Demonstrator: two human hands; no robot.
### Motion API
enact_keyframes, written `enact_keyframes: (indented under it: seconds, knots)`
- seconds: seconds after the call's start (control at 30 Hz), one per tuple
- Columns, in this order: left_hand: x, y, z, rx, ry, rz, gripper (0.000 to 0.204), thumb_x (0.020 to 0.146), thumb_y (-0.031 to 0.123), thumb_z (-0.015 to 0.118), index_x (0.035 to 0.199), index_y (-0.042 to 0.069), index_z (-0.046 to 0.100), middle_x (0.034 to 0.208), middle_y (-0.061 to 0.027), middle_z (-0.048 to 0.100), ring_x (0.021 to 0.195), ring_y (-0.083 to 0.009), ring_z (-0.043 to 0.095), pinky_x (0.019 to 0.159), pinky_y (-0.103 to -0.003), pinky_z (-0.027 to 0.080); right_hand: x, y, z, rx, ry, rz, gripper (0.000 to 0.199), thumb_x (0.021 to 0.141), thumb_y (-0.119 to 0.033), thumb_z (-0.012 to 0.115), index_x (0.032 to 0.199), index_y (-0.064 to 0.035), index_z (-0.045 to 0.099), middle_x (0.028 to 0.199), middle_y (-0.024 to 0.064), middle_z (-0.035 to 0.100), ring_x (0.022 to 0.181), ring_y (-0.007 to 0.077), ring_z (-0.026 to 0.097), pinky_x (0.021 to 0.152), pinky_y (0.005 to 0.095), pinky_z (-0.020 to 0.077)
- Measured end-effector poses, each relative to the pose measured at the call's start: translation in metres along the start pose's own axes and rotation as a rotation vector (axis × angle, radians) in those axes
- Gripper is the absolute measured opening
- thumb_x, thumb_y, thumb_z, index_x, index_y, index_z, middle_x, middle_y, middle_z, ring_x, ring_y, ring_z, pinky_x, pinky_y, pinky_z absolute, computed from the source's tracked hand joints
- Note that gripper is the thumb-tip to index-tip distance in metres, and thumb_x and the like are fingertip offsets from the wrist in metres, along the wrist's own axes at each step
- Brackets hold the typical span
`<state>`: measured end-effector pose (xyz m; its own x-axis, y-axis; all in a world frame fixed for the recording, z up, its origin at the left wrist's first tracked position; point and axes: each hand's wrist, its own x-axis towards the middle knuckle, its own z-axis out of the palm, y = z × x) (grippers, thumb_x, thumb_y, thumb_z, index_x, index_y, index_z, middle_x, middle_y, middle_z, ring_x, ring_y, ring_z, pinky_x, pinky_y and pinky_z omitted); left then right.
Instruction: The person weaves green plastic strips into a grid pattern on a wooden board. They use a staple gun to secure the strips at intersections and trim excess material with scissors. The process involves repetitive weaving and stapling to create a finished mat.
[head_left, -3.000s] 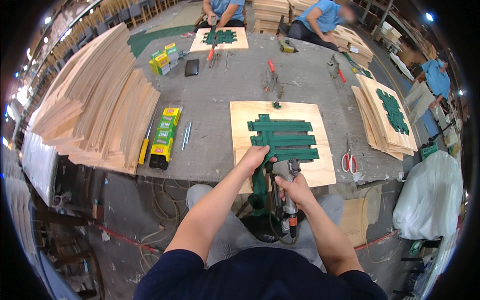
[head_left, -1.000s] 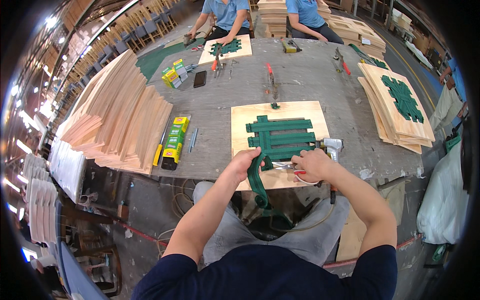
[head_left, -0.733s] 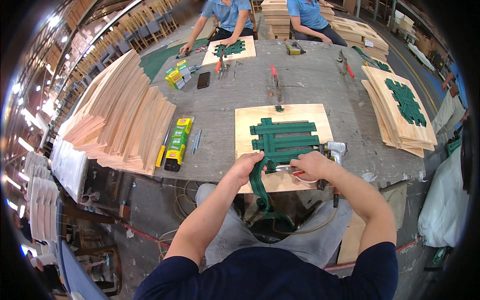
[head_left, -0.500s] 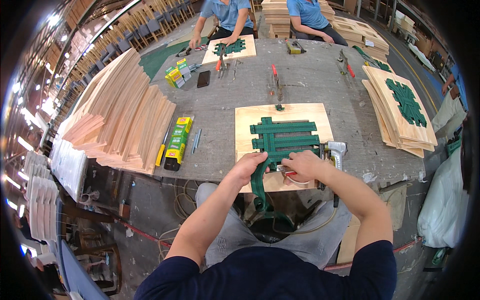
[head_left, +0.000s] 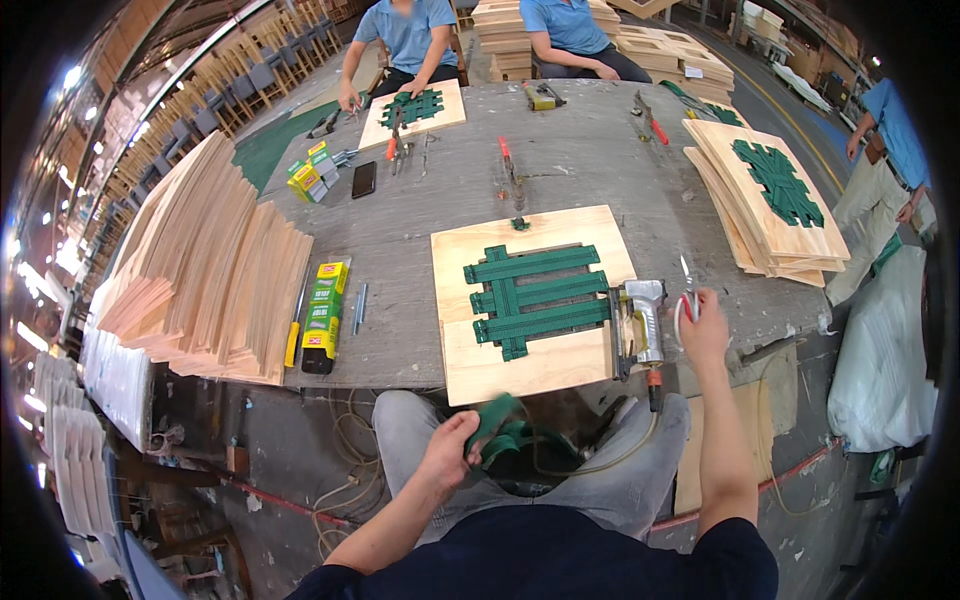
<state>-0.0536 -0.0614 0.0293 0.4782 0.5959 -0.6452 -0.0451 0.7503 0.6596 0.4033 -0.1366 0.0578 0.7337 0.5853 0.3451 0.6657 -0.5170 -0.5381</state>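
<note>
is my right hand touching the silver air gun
Apart: the head view shows a strip of grey tabletop between your right hand and the air gun.

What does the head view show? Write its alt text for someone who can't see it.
A person's left hand holds a green strap over the lap, while the right hand holds red-handled scissors beside a wooden board banded with green strips. An air tool lies at the board's right edge; two people in blue sit across the grey table.
</note>
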Motion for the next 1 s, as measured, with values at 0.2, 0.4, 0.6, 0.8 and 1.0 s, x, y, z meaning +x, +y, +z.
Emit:
enact_keyframes:
  seconds: [0.2,0.4,0.6,0.8,1.0]
  knots:
    - [0.036,-0.014,0.014,-0.180,-0.015,0.000,0.034,0.108,0.045,0.052,0.110,0.013,0.062,0.076,-0.0002,0.052,0.049,-0.0106,0.034,0.048,-0.028,0.030,0.004,0.042,0.004,-0.262,-0.019,-0.116,0.035,0.089,-0.029,0.076,0.110,-0.0030,0.069,0.108,0.0207,0.070,0.099,0.0416,0.067,0.084,0.0485,0.0525]
    - [0.052,0.000,0.015,-0.226,0.154,-0.026,0.035,0.107,0.044,0.054,0.100,0.010,0.059,0.076,-0.0011,0.056,0.049,-0.0114,0.033,0.047,-0.029,0.032,-0.024,-0.023,0.047,-0.024,-0.304,0.030,0.045,0.084,-0.039,0.078,0.100,0.0024,0.070,0.094,0.0259,0.070,0.095,0.0428,0.067,0.084,0.0501,0.0513]
    - [0.053,-0.002,0.007,-0.253,0.036,-0.008,0.036,0.106,0.043,0.056,0.097,0.008,0.059,0.071,-0.0011,0.055,0.046,-0.0109,0.034,0.046,-0.028,0.033,-0.014,-0.016,0.044,0.068,-0.219,0.010,0.046,0.081,-0.033,0.079,0.104,0.0055,0.070,0.091,0.0278,0.071,0.090,0.0438,0.069,0.081,0.0492,0.0528]
    - [0.052,0.005,0.004,-0.224,0.074,-0.009,0.039,0.105,0.044,0.057,0.092,0.007,0.059,0.068,-0.0008,0.054,0.043,-0.0112,0.036,0.044,-0.029,0.034,0.035,0.023,0.022,-0.122,-0.115,-0.002,0.049,0.081,-0.032,0.079,0.109,0.0065,0.070,0.095,0.0299,0.071,0.093,0.0456,0.069,0.085,0.0507,0.0537]
    - [0.054,0.019,-0.014,-0.080,0.129,0.025,0.040,0.106,0.042,0.057,0.094,0.005,0.059,0.068,-0.0027,0.056,0.041,-0.0112,0.037,0.042,-0.030,0.035,0.049,0.040,0.009,-0.300,-0.179,0.035,0.051,0.084,-0.032,0.077,0.118,0.0043,0.067,0.106,0.0273,0.068,0.105,0.0441,0.066,0.091,0.0504,0.0517]
